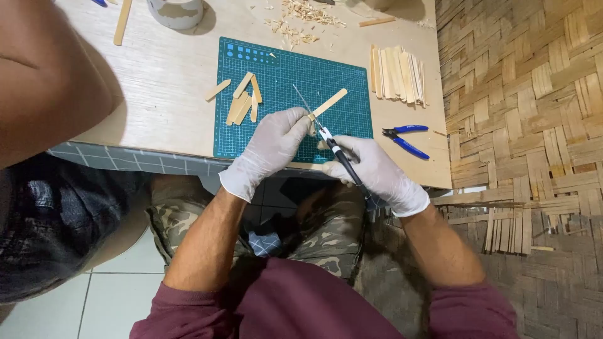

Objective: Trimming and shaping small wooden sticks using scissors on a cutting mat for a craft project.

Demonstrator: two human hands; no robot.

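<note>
Your left hand (pixel 274 145) pinches the wooden stick (pixel 328 103) above the green cutting mat (pixel 286 75); your right hand (pixel 372 168) grips the craft knife (pixel 336 150). Steady the stick, keep fingertips off the blade's path.

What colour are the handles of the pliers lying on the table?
Blue handles on the pliers, seen clearly in the head view, right of the green cutting mat.

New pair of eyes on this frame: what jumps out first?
Dead centre, two white-gloved hands work over the green gridded cutting mat: the left hand pinches a flat pale wooden stick, and the right hand holds a slim black-handled craft knife against it. Right of the mat lie a pile of uncut wooden sticks and blue-handled cutting pliers; cut pieces sit on the mat's left.
</note>
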